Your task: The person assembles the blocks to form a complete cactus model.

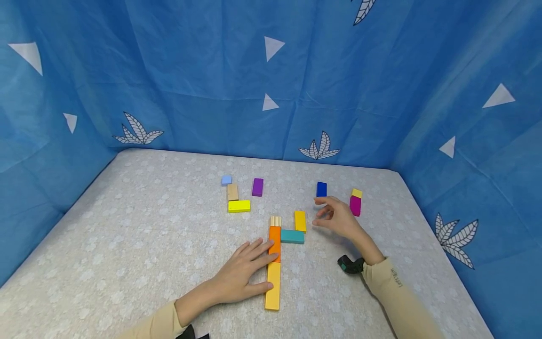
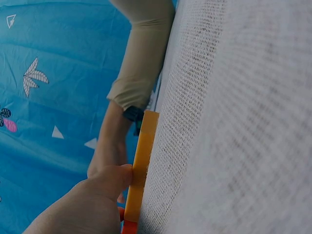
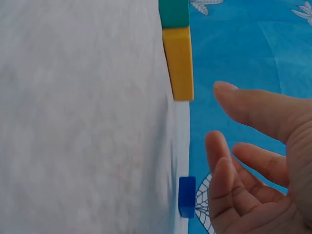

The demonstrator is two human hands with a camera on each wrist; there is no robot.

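Observation:
In the head view my left hand (image 1: 240,274) rests flat beside a column of blocks. Its fingertips touch the orange block (image 1: 275,235), and its thumb touches the side of the long light-orange block (image 1: 273,299) below. A ridged pale wood block (image 1: 275,221) tops the column. At the orange block's right side lies a teal block (image 1: 292,237), with an amber block (image 1: 300,221) at its far right end. Right of the amber block hovers my right hand (image 1: 338,217), its fingers loosely bent around nothing. Just beyond its fingertips is the dark blue block (image 1: 322,189).
Farther left lie a bright yellow block (image 1: 239,206), a plain wood block (image 1: 233,192), a light blue block (image 1: 226,180) and a purple block (image 1: 257,187). A magenta block (image 1: 355,206) touches a small yellow one (image 1: 357,193) at right. Blue curtain (image 1: 203,94) surrounds the table.

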